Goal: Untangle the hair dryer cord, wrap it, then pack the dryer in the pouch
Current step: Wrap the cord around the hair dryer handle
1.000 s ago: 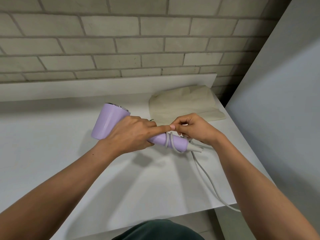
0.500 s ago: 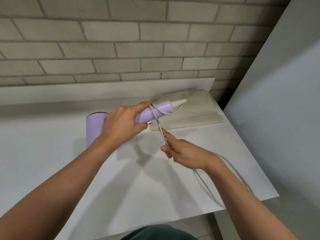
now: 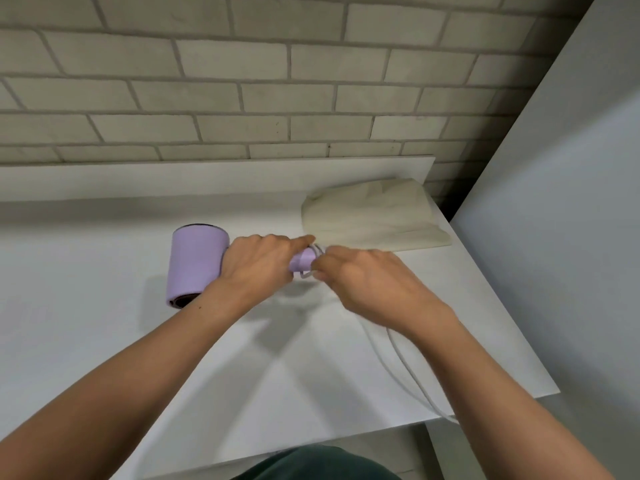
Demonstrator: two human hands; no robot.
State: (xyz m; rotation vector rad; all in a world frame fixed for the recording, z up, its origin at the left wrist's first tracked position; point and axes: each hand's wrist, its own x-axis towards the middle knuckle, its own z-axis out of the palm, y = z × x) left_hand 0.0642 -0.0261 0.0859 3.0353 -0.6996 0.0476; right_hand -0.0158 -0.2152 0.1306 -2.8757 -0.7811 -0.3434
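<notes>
Winding the cord onto the dryer's handle, with the pouch waiting behind.

My left hand (image 3: 258, 268) is wrapped round the handle (image 3: 302, 263) of the lilac dryer (image 3: 195, 265), held low over the white table (image 3: 104, 341). The barrel is out to my left and the handle runs rightward, so its long axis lies straight between my hands. My right hand (image 3: 363, 278) meets the handle's free end with fingers curled, pinching the cord (image 3: 412, 372) as far as the blur lets me tell, where a couple of loops sit. The slack trails from under my right wrist toward me and off the near edge. That hand is nearer the slack, so I judge it should lead the next turn while the left holds firm. The cream pouch (image 3: 370, 213) lies flat just beyond my right hand.
</notes>
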